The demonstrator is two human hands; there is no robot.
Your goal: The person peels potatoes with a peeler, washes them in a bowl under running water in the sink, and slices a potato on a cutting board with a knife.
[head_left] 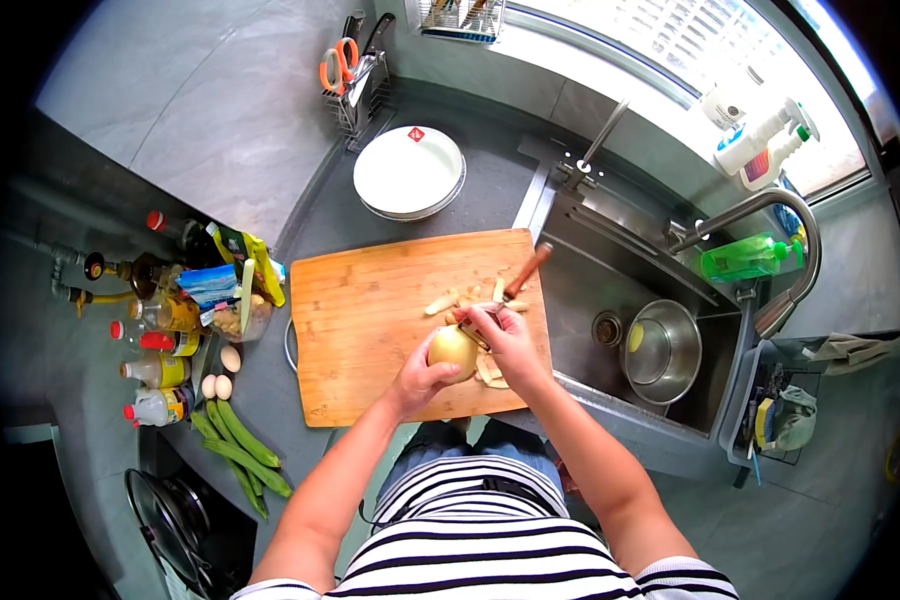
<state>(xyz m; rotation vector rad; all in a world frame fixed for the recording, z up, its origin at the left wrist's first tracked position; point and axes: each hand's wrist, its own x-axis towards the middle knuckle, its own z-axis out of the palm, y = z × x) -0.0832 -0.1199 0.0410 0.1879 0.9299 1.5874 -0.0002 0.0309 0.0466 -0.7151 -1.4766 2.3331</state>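
Note:
My left hand point(420, 382) is closed around a pale yellow, mostly peeled potato point(453, 354) above the wooden cutting board point(355, 330). In my right hand point(508, 343) is a peeler point(528, 271), its brown wooden handle sticking up and to the right. The peeler's head lies close against the potato's right side, partly hidden by my fingers. Strips of potato peel point(490, 371) are scattered on the board, below my right hand and also beyond both hands.
Right of the board is a sink point(580, 260) holding a metal bowl point(662, 352). White plates point(410, 172) stand behind the board. Leftward lie eggs point(223, 386), long green vegetables point(245, 440) and several bottles point(160, 372). Orange-handled scissors point(339, 66) sit in a rack.

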